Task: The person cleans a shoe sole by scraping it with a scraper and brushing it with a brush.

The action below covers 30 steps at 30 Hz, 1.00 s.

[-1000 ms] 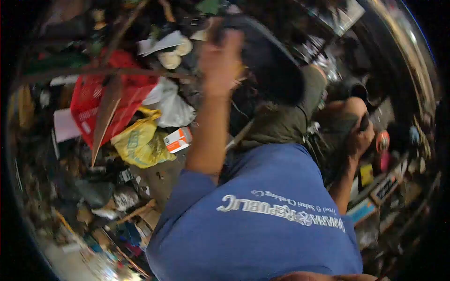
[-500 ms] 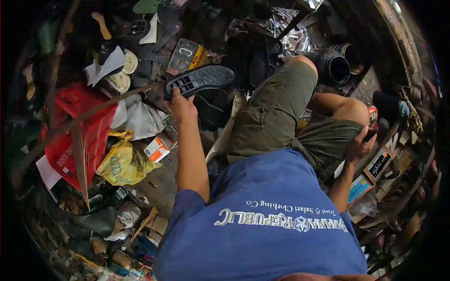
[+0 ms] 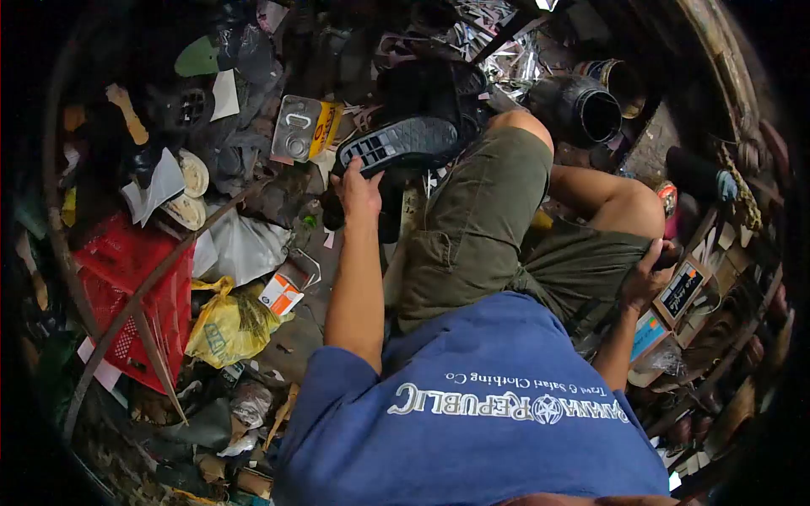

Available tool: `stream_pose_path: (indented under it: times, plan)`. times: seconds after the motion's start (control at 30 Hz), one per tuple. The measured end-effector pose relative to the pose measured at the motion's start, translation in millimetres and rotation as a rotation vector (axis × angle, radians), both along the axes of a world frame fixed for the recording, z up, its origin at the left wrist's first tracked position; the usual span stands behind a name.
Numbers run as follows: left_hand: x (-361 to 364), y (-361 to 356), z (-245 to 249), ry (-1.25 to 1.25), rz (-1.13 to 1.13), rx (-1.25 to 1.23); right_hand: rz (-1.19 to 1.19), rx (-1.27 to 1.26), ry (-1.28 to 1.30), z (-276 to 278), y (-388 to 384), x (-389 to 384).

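A black rubber shoe sole (image 3: 401,143) is in my left hand (image 3: 359,190), gripped at its heel end where a grid of hollows shows. Dark shoe-like shapes lie behind and below it, hard to tell apart. Beside my bent right knee, my right hand (image 3: 645,277) is closed around something small and dark (image 3: 669,255), whose kind I cannot make out. Just past that hand is a dark box with an orange edge (image 3: 682,291). A clear-lidded tin with a yellow label (image 3: 304,128) stands left of the sole.
To the left are a red plastic crate (image 3: 135,287), a yellow plastic bag (image 3: 228,329), a white bag (image 3: 245,244) and an orange-and-white box (image 3: 281,295). A thin wooden stick (image 3: 160,261) crosses over the crate. Dark round containers (image 3: 595,116) lie beyond my knees. Scraps litter the floor.
The view has shifted a little. My left hand and the sole have moved right in the picture, nearer my left knee. My right hand stays beside the right knee.
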<state>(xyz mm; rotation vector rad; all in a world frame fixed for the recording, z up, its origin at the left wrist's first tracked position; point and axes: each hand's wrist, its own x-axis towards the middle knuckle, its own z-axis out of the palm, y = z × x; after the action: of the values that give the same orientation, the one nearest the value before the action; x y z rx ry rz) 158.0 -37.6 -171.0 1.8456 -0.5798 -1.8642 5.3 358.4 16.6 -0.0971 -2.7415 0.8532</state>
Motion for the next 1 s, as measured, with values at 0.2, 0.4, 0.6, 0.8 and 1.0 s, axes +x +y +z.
stream_pose_path:
  times: [0.2, 0.4, 0.6, 0.8, 1.0]
  plan:
    - [33.6, 23.9, -7.9, 0.377, -0.035, 0.328, -0.072, -0.093, -0.016, -8.6, 9.4, 0.8]
    - [45.1, 51.5, -6.9, 0.423, 0.104, 0.357, -0.083, -0.121, -0.036, -7.5, 10.4, 2.0]
    - [3.5, 73.4, -8.6, 0.458, -0.004, 0.372, -0.071, -0.088, -0.04, -9.4, 13.8, 1.6]
    - [-41.7, 81.2, -123.9, 0.135, -0.696, 0.719, -0.083, -0.158, -0.054, -10.1, 15.5, 4.2]
    - [-119.6, 37.4, -60.4, -0.625, -1.103, -0.613, -0.139, -0.108, -0.069, -8.0, 15.4, 7.6]
